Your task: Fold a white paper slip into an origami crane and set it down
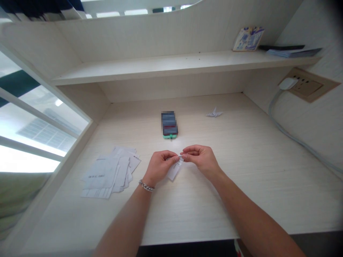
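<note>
A small folded slip of white paper [175, 170] is held just above the pale wooden desk [241, 171], between both hands. My left hand [160, 166], with a metal bracelet at the wrist, pinches the slip's left side. My right hand [200, 158] pinches its top right end, fingers pressed together. The lower end of the slip hangs free below the fingers.
A loose pile of printed paper sheets [109, 173] lies at the left. A phone in a green case [169, 124] lies beyond the hands. A small folded paper figure [214, 113] sits further back. A shelf [174, 66] runs above; a plugged wall socket [288, 84] and cable are right.
</note>
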`<act>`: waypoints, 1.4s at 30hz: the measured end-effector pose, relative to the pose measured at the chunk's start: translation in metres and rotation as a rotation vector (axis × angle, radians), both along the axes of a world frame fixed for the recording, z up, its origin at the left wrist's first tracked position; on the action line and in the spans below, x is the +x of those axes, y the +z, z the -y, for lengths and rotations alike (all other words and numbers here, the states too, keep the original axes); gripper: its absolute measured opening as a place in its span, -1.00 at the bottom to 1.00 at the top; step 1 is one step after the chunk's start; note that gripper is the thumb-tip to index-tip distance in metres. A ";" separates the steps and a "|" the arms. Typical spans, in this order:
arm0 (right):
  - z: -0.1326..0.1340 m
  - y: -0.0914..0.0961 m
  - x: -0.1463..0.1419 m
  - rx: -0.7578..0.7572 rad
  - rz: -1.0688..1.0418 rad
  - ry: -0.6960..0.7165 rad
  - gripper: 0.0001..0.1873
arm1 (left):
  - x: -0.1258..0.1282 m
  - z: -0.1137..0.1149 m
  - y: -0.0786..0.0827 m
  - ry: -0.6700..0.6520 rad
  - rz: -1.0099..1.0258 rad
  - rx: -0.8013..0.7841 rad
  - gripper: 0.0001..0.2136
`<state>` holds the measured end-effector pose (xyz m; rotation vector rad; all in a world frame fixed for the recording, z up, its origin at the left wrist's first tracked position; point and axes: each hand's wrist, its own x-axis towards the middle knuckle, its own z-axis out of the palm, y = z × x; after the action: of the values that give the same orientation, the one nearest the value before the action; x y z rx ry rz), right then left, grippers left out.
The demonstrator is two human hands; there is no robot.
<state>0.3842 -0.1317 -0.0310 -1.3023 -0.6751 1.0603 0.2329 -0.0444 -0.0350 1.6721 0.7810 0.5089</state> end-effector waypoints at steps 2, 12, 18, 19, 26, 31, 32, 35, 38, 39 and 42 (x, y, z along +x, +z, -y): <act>0.001 0.002 0.000 -0.005 -0.010 0.021 -0.64 | 0.000 0.000 0.000 -0.002 -0.007 0.003 -0.72; 0.000 -0.003 -0.001 -0.009 -0.018 0.007 -0.65 | 0.000 -0.002 0.002 -0.029 -0.033 -0.059 -0.71; -0.001 -0.005 -0.001 -0.056 0.052 0.111 -0.63 | -0.001 -0.002 0.002 -0.041 -0.082 -0.006 -0.69; -0.001 -0.006 -0.001 -0.057 0.061 0.120 -0.63 | -0.001 -0.002 0.002 -0.046 -0.087 -0.006 -0.69; -0.002 -0.007 0.001 -0.048 0.079 0.038 -0.65 | -0.001 -0.005 0.001 0.030 -0.074 -0.074 -0.67; -0.001 -0.008 0.000 -0.098 0.106 0.126 -0.64 | -0.001 -0.004 -0.001 0.015 -0.090 -0.062 -0.68; -0.001 -0.008 -0.001 -0.100 0.106 0.128 -0.64 | -0.001 -0.004 -0.001 0.013 -0.090 -0.067 -0.68; -0.002 -0.007 -0.002 -0.094 0.085 0.115 -0.64 | 0.000 -0.003 -0.001 0.025 -0.083 -0.082 -0.66; -0.002 -0.007 -0.002 -0.095 0.051 0.102 -0.64 | 0.000 -0.005 -0.003 0.045 -0.081 -0.085 -0.63; -0.002 -0.006 -0.001 -0.099 0.040 0.095 -0.64 | 0.000 -0.006 -0.003 0.061 -0.075 -0.096 -0.62; -0.001 -0.005 0.000 -0.109 0.021 0.073 -0.65 | -0.002 -0.010 -0.003 0.132 -0.019 -0.161 -0.57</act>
<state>0.3839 -0.1307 -0.0359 -1.3930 -0.6933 1.1569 0.2309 -0.0345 -0.0385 1.4853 0.9262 0.5089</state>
